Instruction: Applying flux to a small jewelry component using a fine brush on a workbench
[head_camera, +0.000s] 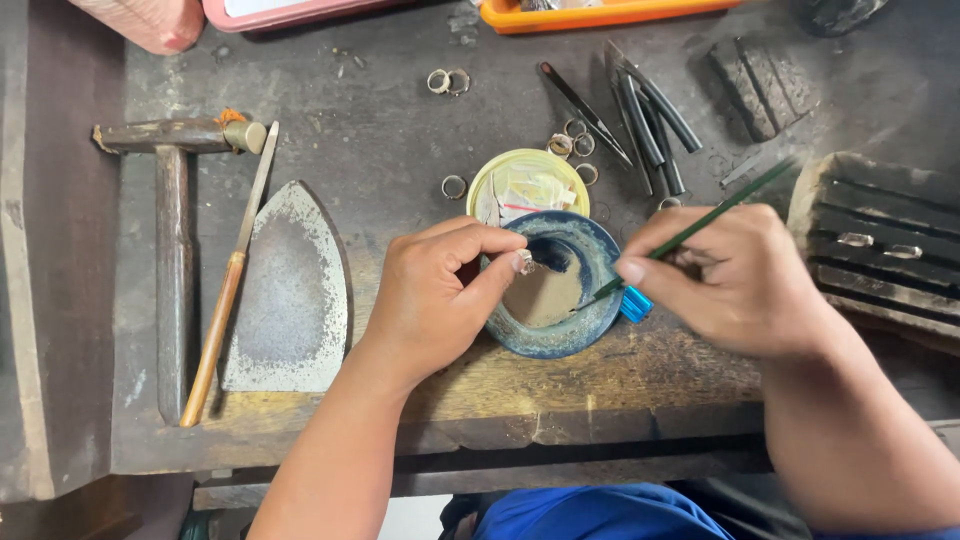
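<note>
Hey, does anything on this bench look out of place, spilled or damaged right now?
Nothing looks spilled or broken. Loose rings lie scattered over the bench rather than gathered. The left hand holds a ring over the blue dish; the right hand holds a green stick. The bench is worn and stained.

A yellow round lid (527, 183) at mid-bench holds small white paper packets (530, 190).

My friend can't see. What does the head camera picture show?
A person's left hand pinches a small silver ring over a blue dish, while the right hand dips a thin green brush into it. A hammer and loose rings lie around.
</note>
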